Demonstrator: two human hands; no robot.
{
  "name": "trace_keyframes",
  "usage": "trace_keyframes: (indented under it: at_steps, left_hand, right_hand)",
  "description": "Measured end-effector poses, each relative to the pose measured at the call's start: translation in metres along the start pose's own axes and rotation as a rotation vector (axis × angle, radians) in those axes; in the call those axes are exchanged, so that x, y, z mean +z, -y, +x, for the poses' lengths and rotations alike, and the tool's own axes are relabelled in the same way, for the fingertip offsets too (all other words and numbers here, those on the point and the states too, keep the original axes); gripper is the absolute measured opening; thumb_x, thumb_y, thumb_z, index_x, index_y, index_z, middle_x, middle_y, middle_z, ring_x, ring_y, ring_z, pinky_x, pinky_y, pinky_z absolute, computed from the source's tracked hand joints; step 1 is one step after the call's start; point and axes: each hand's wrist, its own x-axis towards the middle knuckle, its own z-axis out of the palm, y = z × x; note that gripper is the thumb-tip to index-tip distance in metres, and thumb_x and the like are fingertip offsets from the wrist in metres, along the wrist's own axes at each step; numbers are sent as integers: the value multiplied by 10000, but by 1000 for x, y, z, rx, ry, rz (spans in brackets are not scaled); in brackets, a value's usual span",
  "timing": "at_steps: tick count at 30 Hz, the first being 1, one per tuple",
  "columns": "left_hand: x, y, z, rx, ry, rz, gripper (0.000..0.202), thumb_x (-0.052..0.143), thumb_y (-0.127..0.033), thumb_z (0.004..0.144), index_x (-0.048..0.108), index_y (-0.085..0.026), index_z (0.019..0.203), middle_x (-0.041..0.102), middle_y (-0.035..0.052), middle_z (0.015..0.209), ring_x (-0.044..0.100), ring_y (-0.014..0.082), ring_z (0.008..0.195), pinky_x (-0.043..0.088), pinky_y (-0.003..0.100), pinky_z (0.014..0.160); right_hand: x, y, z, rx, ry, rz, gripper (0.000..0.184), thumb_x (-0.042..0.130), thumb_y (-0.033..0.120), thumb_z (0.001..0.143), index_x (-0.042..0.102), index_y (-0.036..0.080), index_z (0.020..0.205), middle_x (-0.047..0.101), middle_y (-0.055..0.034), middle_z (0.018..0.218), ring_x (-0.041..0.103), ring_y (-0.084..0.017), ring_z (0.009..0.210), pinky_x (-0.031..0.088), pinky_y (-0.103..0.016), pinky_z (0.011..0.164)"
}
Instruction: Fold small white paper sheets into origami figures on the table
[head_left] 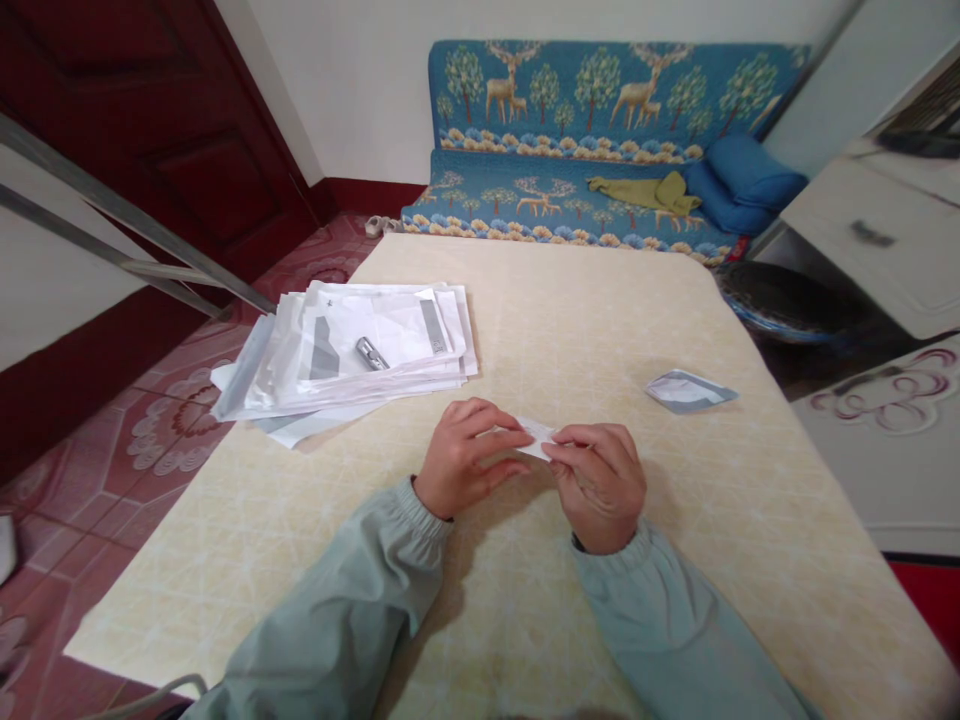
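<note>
Your left hand and right hand sit close together near the middle of the counter, both curled nearly closed. Their fingers pinch opposite ends of a small white paper strip, a grip that keeps it spanning the narrow gap between them. Far left lies a stack of white paper packets with a small metal cylinder on top; to the right, well apart from your hands, sits a folded grey-and-white paper piece — flat on the counter.
</note>
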Motion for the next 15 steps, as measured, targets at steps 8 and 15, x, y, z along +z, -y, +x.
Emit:
trace_keyframes:
  at_steps: [8,15]
  left_hand:
    - [19,15,-3,27,-135,35,228,516,-135,876,718,-239,890,698,56,857,574,152,818,488,300,721]
    - [21,14,-13,17,142,166,266,474,-127,886,721,-217,933,712,70,910,623,158,854,509,287,751]
  right_hand:
    - [9,-14,2,-12,129,-7,271,568,50,792,691,272,888,693,-28,929,563,-191,896,506,-379,783]
    - [8,-24,-9,-4,378,-113,245,483,76,847,686,211,825,706,-30,902,588,-178,877,452,-344,769]
